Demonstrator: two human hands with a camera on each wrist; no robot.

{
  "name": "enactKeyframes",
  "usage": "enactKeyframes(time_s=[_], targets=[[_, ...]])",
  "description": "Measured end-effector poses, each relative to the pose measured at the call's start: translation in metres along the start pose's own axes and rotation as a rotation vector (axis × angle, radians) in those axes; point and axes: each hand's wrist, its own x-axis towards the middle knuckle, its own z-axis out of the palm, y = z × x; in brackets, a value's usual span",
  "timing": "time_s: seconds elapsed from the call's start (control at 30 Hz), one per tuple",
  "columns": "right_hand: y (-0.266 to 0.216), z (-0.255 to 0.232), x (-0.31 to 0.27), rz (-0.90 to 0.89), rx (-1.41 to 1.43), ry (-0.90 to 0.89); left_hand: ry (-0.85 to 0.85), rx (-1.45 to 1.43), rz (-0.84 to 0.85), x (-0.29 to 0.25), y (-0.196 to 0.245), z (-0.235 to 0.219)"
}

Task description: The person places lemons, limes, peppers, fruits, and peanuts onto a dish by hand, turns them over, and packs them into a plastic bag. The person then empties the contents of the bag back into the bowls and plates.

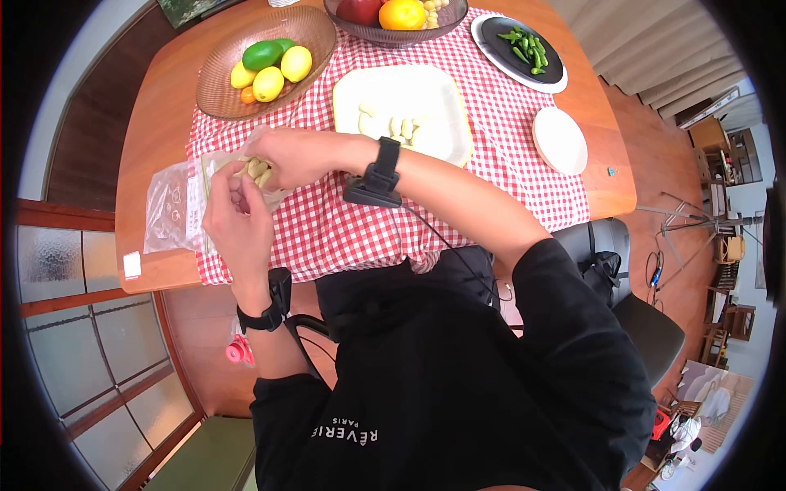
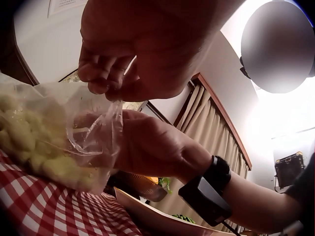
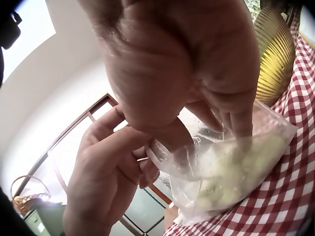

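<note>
A clear plastic bag (image 2: 98,132) of pale green, oblong pieces (image 1: 258,172) lies on the checked cloth at the table's left front. My left hand (image 1: 237,209) pinches the rim of the bag between thumb and fingers. Inside the bag's mouth are the fingers of my right hand (image 1: 299,154), reaching down among the pieces, thumb apart from them in the right wrist view; the fingertips are hidden behind the cloudy plastic. Right of the hands, a white tray (image 1: 442,90) with a yellow rim holds several similar pale pieces (image 1: 401,128), partly covered by my right forearm.
A brown ribbed bowl (image 1: 214,90) of lemons and green fruit stands behind the hands. Another fruit bowl (image 1: 393,37) is at the back. To the right are a dark plate (image 1: 499,41) of green peppers and a white plate (image 1: 560,141). Flat plastic packaging (image 1: 168,209) lies at the left edge.
</note>
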Motion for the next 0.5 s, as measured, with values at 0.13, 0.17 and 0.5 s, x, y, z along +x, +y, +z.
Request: enactKeyframes(time_s=[0.13, 0.17, 0.5], targets=[[-0.012, -0.051, -0.036, 0.089, -0.169, -0.01, 0.012, 0.016, 0.014, 0.0, -0.001, -0.001], [-0.009, -0.069, -0.052, 0.085, -0.132, 0.073, 0.012, 0.004, 0.001, -0.001, 0.0, -0.001], [0.002, -0.121, -0.149, 0.646, -0.627, -0.239, -0.094, 0.013, 0.272, 0.003, 0.054, 0.019]])
